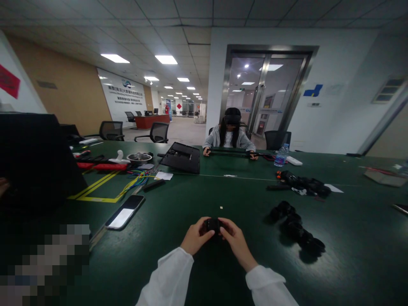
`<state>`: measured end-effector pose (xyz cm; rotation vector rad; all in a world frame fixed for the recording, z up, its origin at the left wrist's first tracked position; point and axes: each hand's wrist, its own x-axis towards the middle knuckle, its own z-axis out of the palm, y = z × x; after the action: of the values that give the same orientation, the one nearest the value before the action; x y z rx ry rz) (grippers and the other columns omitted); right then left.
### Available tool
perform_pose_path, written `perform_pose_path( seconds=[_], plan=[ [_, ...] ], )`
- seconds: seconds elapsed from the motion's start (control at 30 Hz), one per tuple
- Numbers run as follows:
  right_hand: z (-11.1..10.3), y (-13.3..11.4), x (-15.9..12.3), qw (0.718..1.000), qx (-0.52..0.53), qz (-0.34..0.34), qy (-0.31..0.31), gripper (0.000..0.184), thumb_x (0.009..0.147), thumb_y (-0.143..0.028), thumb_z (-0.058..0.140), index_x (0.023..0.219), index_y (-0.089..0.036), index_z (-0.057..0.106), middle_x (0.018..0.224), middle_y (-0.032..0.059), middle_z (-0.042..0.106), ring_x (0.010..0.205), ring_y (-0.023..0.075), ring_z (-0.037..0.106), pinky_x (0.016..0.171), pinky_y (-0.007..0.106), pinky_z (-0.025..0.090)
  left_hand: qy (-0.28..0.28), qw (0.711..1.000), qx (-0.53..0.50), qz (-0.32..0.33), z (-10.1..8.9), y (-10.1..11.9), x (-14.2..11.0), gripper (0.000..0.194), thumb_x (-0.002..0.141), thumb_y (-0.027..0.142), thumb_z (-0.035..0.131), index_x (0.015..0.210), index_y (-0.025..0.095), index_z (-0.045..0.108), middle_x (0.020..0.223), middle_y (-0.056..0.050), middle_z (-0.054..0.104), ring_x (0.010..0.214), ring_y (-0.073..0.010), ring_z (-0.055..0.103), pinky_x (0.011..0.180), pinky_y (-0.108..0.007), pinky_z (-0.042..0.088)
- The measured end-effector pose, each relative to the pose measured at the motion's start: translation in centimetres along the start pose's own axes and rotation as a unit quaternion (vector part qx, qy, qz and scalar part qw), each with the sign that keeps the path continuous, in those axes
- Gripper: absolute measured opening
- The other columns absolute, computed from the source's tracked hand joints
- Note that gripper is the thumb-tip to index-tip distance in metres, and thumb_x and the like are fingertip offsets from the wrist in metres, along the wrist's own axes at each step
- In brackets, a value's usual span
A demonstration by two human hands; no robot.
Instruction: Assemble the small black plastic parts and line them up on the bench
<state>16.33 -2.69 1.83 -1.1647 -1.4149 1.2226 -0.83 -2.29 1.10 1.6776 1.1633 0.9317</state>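
Note:
Between both hands, low over the green table (pixel 242 272), is a small black block-like part (pixel 213 225) whose kind I cannot make out. My left hand (pixel 196 236) pinches its left side, thumb in front and fingers behind. On its right side my right hand (pixel 234 239) is closed in the same way. The fingertips cover both ends of the part. A tiny pale piece (pixel 221 208) lies on the table just beyond the hands. Off to the right rests a jointed black assembly (pixel 296 229) made of several rounded segments.
On the left lie a phone (pixel 125 212), coloured wires (pixel 135 182), a metal bowl (pixel 139 158) and a black panel (pixel 181 158). Across the table a person (pixel 230 136) holds a dark rod. A water bottle (pixel 281 155) and more black parts (pixel 301 183) are at right.

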Motion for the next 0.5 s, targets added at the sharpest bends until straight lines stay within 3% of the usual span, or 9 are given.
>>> perform_pose_path(
  seconds=[0.2, 0.4, 0.5],
  plan=[
    [-0.03, -0.33, -0.14, 1.000, -0.002, 0.001, -0.005, 0.029, 0.070, -0.032, 0.053, 0.098, -0.026, 0.056, 0.096, 0.0028, 0.058, 0.078, 0.0192, 0.057, 0.065, 0.033, 0.046, -0.003, 0.999, -0.031, -0.023, 0.39, -0.31, 0.23, 0.040, 0.075, 0.038, 0.050, 0.108, 0.017, 0.045, 0.079, -0.003, 0.059, 0.066, -0.0154, 0.056, 0.056, -0.026, 0.046],
    [0.26, -0.74, -0.07, 1.000, 0.019, -0.002, 0.016, 0.031, 0.067, -0.032, 0.056, 0.096, -0.022, 0.057, 0.090, 0.0038, 0.059, 0.070, 0.0181, 0.057, 0.059, 0.030, 0.045, -0.001, 1.000, -0.012, 0.028, 0.06, -0.53, 0.01, 0.054, 0.074, 0.024, 0.053, 0.124, 0.023, 0.032, 0.073, 0.001, 0.056, 0.061, -0.0122, 0.053, 0.059, -0.026, 0.044],
    [0.27, -0.57, 0.01, 1.000, 0.024, -0.008, 0.016, 0.032, 0.066, -0.034, 0.057, 0.095, -0.021, 0.057, 0.088, 0.0042, 0.059, 0.069, 0.0182, 0.057, 0.058, 0.030, 0.045, -0.007, 0.999, -0.021, 0.031, -0.01, -0.27, -0.13, 0.051, 0.074, 0.021, 0.053, 0.121, 0.021, 0.035, 0.070, 0.001, 0.055, 0.058, -0.0116, 0.053, 0.058, -0.025, 0.044]
  ],
)
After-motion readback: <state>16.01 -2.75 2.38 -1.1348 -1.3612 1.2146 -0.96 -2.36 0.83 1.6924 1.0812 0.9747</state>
